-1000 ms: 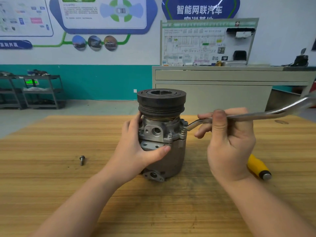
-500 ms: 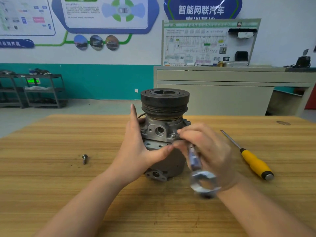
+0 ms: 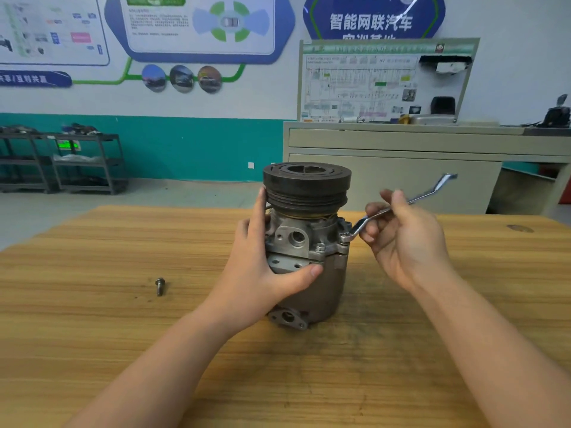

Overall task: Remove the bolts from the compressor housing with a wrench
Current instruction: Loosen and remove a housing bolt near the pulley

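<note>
My left hand (image 3: 262,273) grips the compressor (image 3: 306,242); my right hand (image 3: 401,236) holds the wrench (image 3: 401,203) on its right-side bolt (image 3: 343,237).

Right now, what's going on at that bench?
A person is unbolting a compressor that stands upright on a wooden table. The left hand braces the housing, thumb across the front. The right hand holds a wrench, its ring end seated on a bolt at the housing's right flange. Another bolt sits in the flange nearer the front. One loose bolt lies on the table to the left.
</note>
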Demonstrator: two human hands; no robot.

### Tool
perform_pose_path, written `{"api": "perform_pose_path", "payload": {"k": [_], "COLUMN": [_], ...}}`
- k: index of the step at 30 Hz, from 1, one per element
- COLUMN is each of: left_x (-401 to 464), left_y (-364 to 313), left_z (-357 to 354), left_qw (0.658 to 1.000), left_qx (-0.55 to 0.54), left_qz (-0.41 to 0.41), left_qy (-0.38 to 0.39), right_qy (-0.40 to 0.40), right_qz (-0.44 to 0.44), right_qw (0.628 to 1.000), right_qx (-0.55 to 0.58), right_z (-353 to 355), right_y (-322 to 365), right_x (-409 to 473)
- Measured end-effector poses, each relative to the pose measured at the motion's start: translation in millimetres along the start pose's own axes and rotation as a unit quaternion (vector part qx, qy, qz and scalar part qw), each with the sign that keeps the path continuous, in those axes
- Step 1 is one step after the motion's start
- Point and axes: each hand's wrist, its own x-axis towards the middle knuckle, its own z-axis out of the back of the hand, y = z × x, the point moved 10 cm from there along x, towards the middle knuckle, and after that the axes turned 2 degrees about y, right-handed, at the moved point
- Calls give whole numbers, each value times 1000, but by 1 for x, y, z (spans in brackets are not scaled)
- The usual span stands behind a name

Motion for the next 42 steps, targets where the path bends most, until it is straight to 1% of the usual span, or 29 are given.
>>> {"api": "perform_pose_path", "payload": {"k": [2, 4, 5, 6, 9, 13, 17, 21, 23, 24, 25, 26, 28, 29, 31, 32, 33, 34, 35, 36, 37, 38, 40, 42], "left_x": [0, 0, 0, 0, 0, 0, 0, 2, 3, 2, 2, 2, 1, 0, 0, 0, 0, 1, 1, 1, 1, 1, 1, 0], "left_y": [-1, -1, -1, -1, -1, -2, -1, 0, 0, 0, 0, 0, -1, 0, -1, -1, -1, -1, 0, 0, 0, 0, -1, -2], "left_z": [0, 1, 1, 1, 2, 1, 2, 1, 2, 2, 3, 3, 3, 3, 3, 3, 3, 3, 2, 2, 2, 1, 2, 2], "left_qw": [1000, 1000, 1000, 1000, 1000, 1000, 1000, 1000, 1000, 1000, 1000, 1000, 1000, 1000, 1000, 1000, 1000, 1000, 1000, 1000, 1000, 1000, 1000, 1000], "left_qx": [-1, -2, -1, 0, 3, 3, 5, 5, 5, 8, 11, 10, 6, 6, 7, 7, 6, 4, 2, -1, -2, -2, -4, -9], "left_qz": [-2, 0, 0, 0, -2, -4, -11, -12, -11, -12, -11, -11, -11, -11, -12, -12, -11, -10, -8, -7, -7, -7, -8, -7], "left_qy": [1, 2, 1, 0, -2, 0, -5, -2, -4, -6, -8, -9, -8, -7, -7, -6, -6, -6, -6, -6, -6, -6, -6, -3], "right_qy": [-11, -37, -45, -46, -17, 90, 185, 230, 244, 239, 222, 203, 156, 123, 41, 6, -17, -33, -40, -41, -41, -42, -42, -39], "right_qz": [4, 52, 90, 133, 259, 361, 447, 503, 520, 531, 537, 526, 454, 413, 303, 226, 141, 56, -20, -72, -96, -95, -51, 19], "right_qw": [999, 995, 993, 990, 956, 894, 803, 704, 669, 662, 669, 702, 816, 865, 939, 966, 986, 997, 999, 996, 993, 992, 992, 997], "right_qx": [44, 75, 55, 10, -135, -250, -347, -445, -471, -472, -463, -435, -322, -258, -161, -124, -86, -47, -12, 18, 46, 74, 106, 70], "right_z": [2, 10, 13, 12, -3, -36, -60, -76, -81, -82, -79, -73, -55, -44, -19, -9, -2, 3, 6, 6, 7, 8, 12, 13], "right_y": [4, 16, 26, 37, 60, 64, 61, 45, 40, 41, 44, 47, 53, 53, 45, 35, 21, 6, -8, -18, -22, -21, -9, 9], "right_x": [-2, -9, -15, -21, -41, -68, -91, -109, -115, -116, -116, -111, -94, -84, -56, -39, -24, -11, -4, -1, 1, 2, 1, -4]}}
